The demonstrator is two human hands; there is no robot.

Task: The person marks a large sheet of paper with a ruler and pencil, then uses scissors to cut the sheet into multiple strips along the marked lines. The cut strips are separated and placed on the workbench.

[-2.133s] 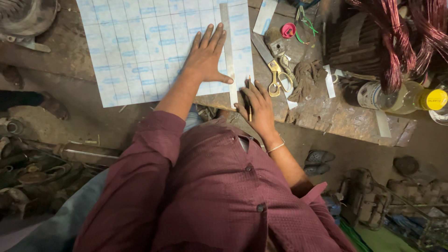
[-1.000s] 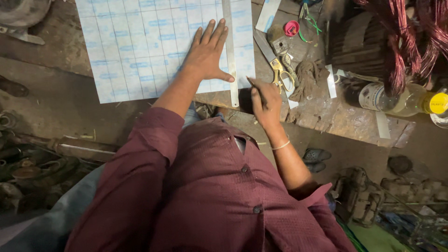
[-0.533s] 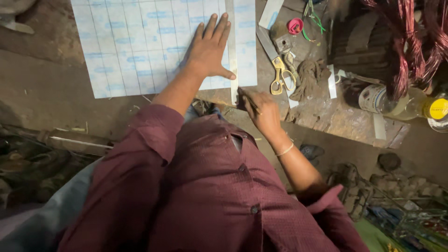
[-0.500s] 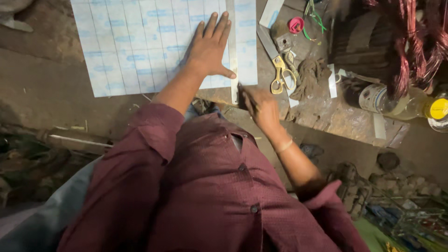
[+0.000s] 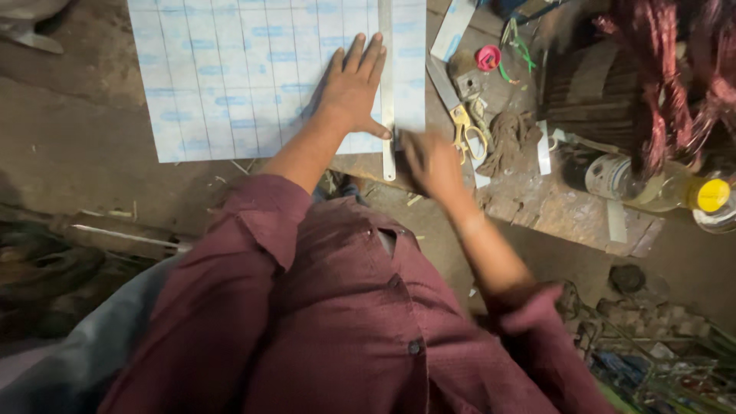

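A white sheet (image 5: 230, 77) with a pale blue grid lies on the worn wooden bench (image 5: 537, 207). A long metal ruler (image 5: 387, 84) lies along the sheet near its right edge. My left hand (image 5: 354, 88) is flat on the sheet with fingers spread, its thumb against the ruler. My right hand (image 5: 431, 162) is blurred at the ruler's near end, just right of it. Earlier it held a thin pencil-like tool; now the blur hides that tool.
Yellow-handled scissors (image 5: 464, 126) lie just right of the sheet, beside a knot of twine (image 5: 507, 132) and a small pink cap (image 5: 487, 57). A plastic bottle with a yellow cap (image 5: 652, 184) lies further right. Copper wire coils (image 5: 667, 69) hang at top right.
My right hand moved from the bench edge up to the ruler's near end with the thin tool, and is now blurred in motion. The left hand stayed flat on the sheet.
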